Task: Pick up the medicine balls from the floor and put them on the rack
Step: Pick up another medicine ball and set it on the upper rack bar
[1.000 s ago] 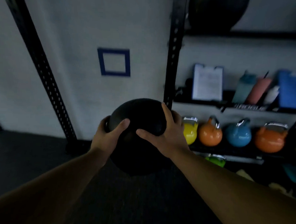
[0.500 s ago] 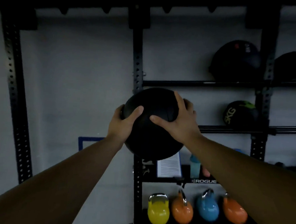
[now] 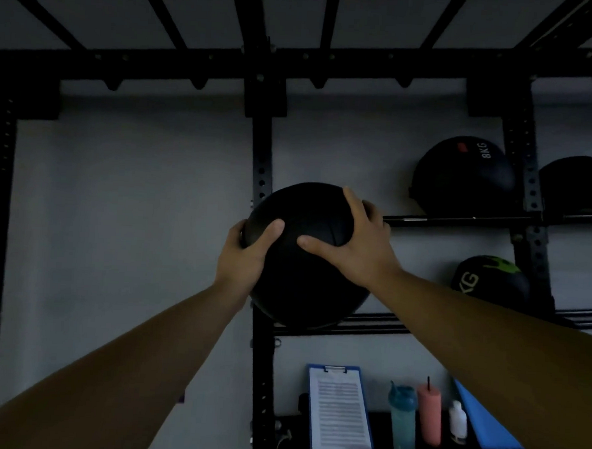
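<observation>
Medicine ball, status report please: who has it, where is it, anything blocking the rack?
Left hand and right hand both clamped on medicine ball. Ball raised before rack rails. Shelf's left side open.

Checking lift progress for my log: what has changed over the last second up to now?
The black medicine ball has been raised from low, at kettlebell level, up in front of the rack's ball rails, and the view tilted up with it. Unchanged: left hand and right hand keep the same two-sided hold; nothing released.

We grip the black medicine ball (image 3: 306, 255) with our left hand (image 3: 243, 256) and right hand (image 3: 352, 244), before the rack (image 3: 262, 147).
</observation>
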Available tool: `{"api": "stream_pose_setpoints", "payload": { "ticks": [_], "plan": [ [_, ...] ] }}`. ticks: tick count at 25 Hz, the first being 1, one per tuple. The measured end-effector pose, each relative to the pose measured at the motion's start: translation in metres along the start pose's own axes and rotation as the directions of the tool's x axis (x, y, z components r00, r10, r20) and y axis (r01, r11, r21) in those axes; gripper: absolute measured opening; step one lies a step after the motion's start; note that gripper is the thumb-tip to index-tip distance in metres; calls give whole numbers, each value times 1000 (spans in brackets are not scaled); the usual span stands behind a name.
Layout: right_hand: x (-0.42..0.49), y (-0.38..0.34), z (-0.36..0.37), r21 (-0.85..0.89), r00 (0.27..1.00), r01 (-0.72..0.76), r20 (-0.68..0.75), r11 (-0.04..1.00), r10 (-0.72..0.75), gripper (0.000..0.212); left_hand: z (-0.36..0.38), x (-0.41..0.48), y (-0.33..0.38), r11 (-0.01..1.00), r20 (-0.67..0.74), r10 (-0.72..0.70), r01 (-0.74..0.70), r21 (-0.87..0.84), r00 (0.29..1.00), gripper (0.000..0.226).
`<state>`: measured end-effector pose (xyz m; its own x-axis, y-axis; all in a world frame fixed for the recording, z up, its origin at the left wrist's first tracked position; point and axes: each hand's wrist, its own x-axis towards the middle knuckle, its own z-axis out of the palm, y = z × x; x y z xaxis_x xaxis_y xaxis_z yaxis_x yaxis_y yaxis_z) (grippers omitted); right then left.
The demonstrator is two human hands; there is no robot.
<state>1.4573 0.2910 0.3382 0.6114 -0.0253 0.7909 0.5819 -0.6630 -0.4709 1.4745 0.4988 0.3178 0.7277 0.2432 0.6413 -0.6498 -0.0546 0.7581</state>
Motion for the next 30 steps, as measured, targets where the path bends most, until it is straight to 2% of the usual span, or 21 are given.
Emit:
{"api": "stream_pose_setpoints", "payload": {
  "ticks": [5, 7, 12, 14, 18, 21, 24, 26, 28, 30],
  "plan": [
    [85, 42, 58, -2, 996, -9, -90, 1000, 9, 135, 18, 110, -44, 998, 47, 69, -68, -15, 997, 96],
    [125, 57, 70, -21, 992, -6, -129, 1000, 3, 137, 31, 156, -57, 995, 87, 92, -89, -40, 992, 96],
    [218, 97, 79, -75, 981, 11, -190, 997, -25, 138, 79, 250, -77, 994, 125, 108, -103, -46, 986, 119],
    [253, 112, 82, -63, 977, 31, -210, 998, -44, 140, 95, 280, -79, 990, 131, 139, -137, -22, 982, 119],
    [333, 150, 103, 14, 958, 128, -261, 992, -120, 144, 125, 356, -91, 973, 80, 226, -229, 33, 971, 123],
    [392, 179, 131, 74, 957, 190, -237, 979, -168, 142, 139, 416, -113, 969, 17, 236, -236, 65, 972, 131],
    [455, 190, 161, 184, 902, 272, -390, 945, -184, 118, 148, 468, -136, 959, -12, 277, -275, 61, 961, 140],
    [493, 189, 168, 197, 860, 349, -455, 916, -230, 88, 152, 487, -149, 933, -17, 351, -347, 97, 936, 139],
    [523, 193, 175, 113, 813, 417, -490, 902, -314, 56, 156, 497, -161, 841, 0, 499, -484, 244, 867, 130],
    [545, 202, 178, -3, 798, 381, -504, 924, -331, 48, 159, 504, -170, 706, 74, 613, -587, 396, 787, 125]
  ]
}}
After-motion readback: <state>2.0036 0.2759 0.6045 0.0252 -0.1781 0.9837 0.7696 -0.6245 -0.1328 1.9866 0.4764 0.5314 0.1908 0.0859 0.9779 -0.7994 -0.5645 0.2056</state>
